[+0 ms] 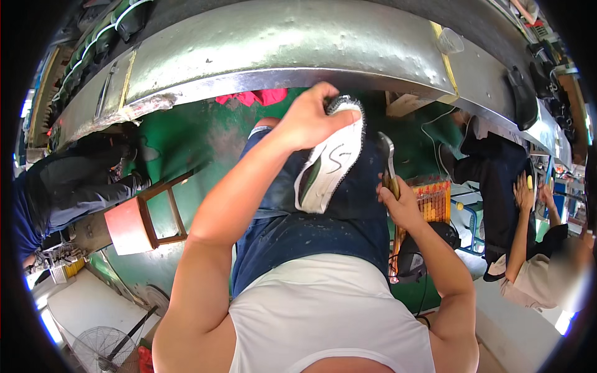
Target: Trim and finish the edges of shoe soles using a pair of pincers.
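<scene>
My left hand (317, 118) is closed round the upper end of an unfinished shoe (333, 155), thumb lying across its underside. The shoe is tilted over my lap, its white bottom facing up, with dark scribbled lines on it and a rough black fringe along the edge. A dark patch shows near its lower left end. To the right of the shoe, apart from it, my right hand (403, 202) grips a hand tool (390, 158) with a curved metal head and a yellowish-brown handle. The tool's exact kind is unclear.
A dented metal bench (273, 46) runs across in front of me, with a clear plastic cup (450, 41) and dark shoes (521, 98) to the right. A wooden stool frame (165, 214) stands left. An orange-lit heater (433, 200) is right. Co-workers sit on both sides.
</scene>
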### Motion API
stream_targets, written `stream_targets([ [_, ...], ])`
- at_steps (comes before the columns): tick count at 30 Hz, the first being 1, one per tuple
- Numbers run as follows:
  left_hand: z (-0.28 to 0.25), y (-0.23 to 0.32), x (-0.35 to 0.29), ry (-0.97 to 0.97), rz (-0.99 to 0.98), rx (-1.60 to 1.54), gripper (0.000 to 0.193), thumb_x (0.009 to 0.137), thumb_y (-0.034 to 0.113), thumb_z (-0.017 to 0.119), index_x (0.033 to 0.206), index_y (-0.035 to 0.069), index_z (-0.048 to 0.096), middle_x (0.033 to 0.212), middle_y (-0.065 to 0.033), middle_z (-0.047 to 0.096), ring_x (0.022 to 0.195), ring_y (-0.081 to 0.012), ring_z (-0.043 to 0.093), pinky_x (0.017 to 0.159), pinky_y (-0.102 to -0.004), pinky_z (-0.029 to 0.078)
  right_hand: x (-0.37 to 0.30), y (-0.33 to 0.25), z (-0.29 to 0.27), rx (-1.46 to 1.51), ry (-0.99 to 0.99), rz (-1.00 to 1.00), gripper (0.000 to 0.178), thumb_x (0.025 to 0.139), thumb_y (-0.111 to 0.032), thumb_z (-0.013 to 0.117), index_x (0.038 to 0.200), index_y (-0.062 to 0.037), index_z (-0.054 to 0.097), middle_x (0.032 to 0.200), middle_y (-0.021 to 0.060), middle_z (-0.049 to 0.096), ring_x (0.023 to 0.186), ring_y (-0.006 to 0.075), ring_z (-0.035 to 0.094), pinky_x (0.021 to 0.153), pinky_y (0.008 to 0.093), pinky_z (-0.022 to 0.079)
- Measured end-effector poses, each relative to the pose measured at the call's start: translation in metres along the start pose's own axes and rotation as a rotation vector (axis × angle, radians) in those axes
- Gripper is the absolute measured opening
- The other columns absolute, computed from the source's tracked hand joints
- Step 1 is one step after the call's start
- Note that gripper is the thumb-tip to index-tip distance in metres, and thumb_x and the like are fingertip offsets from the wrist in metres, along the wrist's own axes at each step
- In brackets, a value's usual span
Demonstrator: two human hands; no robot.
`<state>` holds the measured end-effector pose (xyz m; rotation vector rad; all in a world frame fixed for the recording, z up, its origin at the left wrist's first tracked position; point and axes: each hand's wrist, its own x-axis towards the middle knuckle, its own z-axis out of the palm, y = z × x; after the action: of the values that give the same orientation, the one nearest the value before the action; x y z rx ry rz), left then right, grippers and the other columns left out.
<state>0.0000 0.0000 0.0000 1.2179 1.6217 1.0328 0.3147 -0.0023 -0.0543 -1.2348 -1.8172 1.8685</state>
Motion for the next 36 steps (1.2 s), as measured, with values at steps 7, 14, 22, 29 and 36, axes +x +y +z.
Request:
stream_targets([
  [7, 0.077, -0.133, -0.059, -0.160, -0.556, -0.302, 0.064, 0.107, 0.050, 0.032, 0.135, -0.001, 0.057, 0.132, -0.0158, 0.061, 0.121, -0.0226, 0.056, 0.105, -0.0341, 0.041, -0.019, -0.033, -0.017, -0.402, -0.296, 0.120, 0.024, 0.094, -0.020, 0.061, 0.111, -0.0030, 0.061, 0.086, 0.0139, 0.066, 0.081, 0.0260, 0.065, 0.077, 0.0382, 0.050],
  [14, 0.079, -0.131, -0.082, -0.069, -0.344, -0.129, 0.058, 0.110, 0.041, 0.029, 0.141, -0.003, 0.049, 0.136, -0.0185, 0.058, 0.128, -0.0246, 0.052, 0.110, -0.0327, 0.037, -0.004, -0.062, -0.018, -0.505, -0.463, 0.146, 0.033, 0.091, -0.017, 0.062, 0.122, -0.0042, 0.058, 0.091, 0.0207, 0.066, 0.088, 0.0341, 0.065, 0.080, 0.0418, 0.050],
  [22, 0.083, -0.118, -0.085, -0.059, -0.179, 0.034, 0.054, 0.108, 0.036, 0.028, 0.140, -0.002, 0.049, 0.139, -0.0253, 0.053, 0.136, -0.0378, 0.045, 0.115, -0.0405, 0.033, 0.046, -0.114, -0.034, -0.737, -0.772, 0.314, 0.035, 0.089, -0.027, 0.063, 0.109, 0.0023, 0.062, 0.088, 0.0227, 0.066, 0.085, 0.0385, 0.065, 0.076, 0.0441, 0.049],
  [29, 0.079, -0.118, -0.087, -0.113, -0.154, 0.065, 0.051, 0.108, 0.033, 0.031, 0.142, -0.001, 0.047, 0.140, -0.0254, 0.051, 0.134, -0.0391, 0.044, 0.115, -0.0449, 0.028, 0.075, -0.102, -0.038, -0.638, -0.862, 0.670, 0.035, 0.090, -0.032, 0.065, 0.099, 0.0019, 0.064, 0.085, 0.0208, 0.067, 0.081, 0.0369, 0.066, 0.074, 0.0458, 0.050],
  [36, 0.063, -0.120, -0.086, -0.269, -0.178, 0.108, 0.058, 0.104, 0.036, 0.038, 0.150, 0.001, 0.032, 0.144, -0.0251, 0.041, 0.137, -0.0405, 0.037, 0.115, -0.0489, 0.024, 0.098, -0.054, -0.049, -0.964, -0.831, 0.018, 0.028, 0.088, -0.022, 0.067, 0.106, -0.0013, 0.063, 0.088, 0.0198, 0.068, 0.089, 0.0400, 0.067, 0.078, 0.0482, 0.053],
])
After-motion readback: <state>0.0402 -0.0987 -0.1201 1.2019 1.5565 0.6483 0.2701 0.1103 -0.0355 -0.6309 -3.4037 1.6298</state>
